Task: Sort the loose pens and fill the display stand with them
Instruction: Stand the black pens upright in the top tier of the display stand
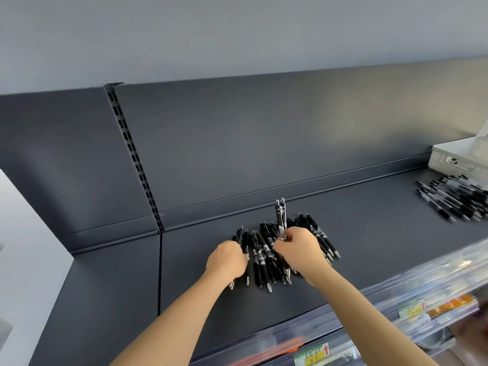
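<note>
Both hands are down on the dark shelf, working the pile of pens at its middle. The left hand curls its fingers round a few black pens at the pile's left edge. The right hand pinches two pens, held upright above the pile. A second pile lies far right by a white basket. The clear display stand sits below; its yellow tag shows a red arrow, the writing unreadable.

Shop: slotted gondola shelving, price labels on shelf edge.
</note>
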Available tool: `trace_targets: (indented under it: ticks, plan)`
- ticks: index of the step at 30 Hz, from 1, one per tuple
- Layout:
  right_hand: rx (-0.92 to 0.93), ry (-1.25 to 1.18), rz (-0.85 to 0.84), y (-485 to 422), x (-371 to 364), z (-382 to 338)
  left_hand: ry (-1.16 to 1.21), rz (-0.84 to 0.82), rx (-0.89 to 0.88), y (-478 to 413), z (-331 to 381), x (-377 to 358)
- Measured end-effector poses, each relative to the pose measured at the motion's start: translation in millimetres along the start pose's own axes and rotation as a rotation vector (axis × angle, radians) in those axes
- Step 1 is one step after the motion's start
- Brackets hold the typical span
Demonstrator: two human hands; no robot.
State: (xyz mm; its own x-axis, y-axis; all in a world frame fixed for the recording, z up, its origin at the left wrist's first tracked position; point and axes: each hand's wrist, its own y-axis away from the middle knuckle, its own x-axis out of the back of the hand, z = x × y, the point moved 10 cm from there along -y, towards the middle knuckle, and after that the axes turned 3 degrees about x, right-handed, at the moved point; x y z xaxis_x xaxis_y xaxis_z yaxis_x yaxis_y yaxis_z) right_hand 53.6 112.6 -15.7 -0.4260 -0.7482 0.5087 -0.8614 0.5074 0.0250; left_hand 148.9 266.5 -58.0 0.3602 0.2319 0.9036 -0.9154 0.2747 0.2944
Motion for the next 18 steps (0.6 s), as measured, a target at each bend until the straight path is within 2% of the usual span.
trace_targets:
  ticks: [7,18]
  plan:
    - [-0.053,-0.18,0.003,-1,-9,-5,0.162,0.094,0.025,2,-21,19]
    - [0.039,-0.219,-0.094,12,-57,-62,0.368,0.207,-0.109,36,-59,72]
